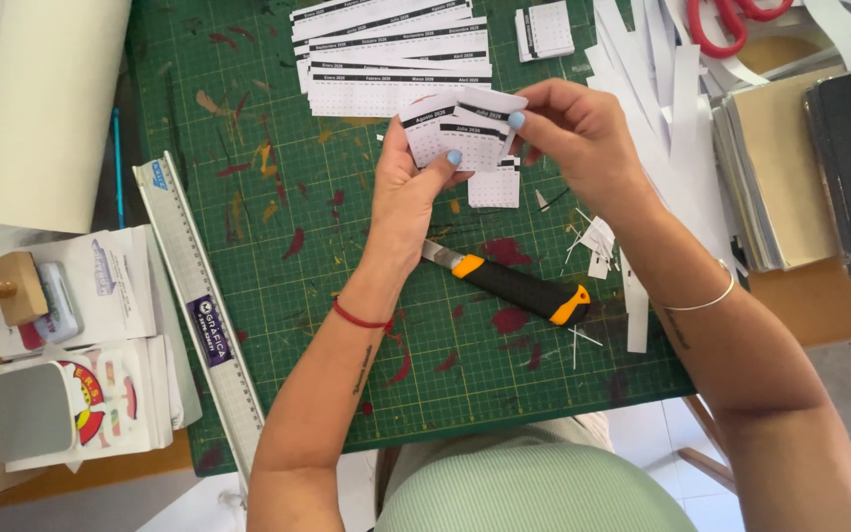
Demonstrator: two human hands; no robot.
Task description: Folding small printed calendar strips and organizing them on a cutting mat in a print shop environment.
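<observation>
My left hand holds a small stack of cut calendar cards above a green cutting mat, thumb pressed on the front card. My right hand pinches the top right of the same stack with thumb and finger. A few more small cards lie on the mat just under my hands. A black and orange utility knife lies on the mat below them, blade out toward the left.
Uncut calendar strips lie at the mat's far edge, another small card pile beside them. A metal ruler edges the mat's left side. Paper offcuts, red scissors, notebooks right; paper roll, wooden stamp, sticker sheets left.
</observation>
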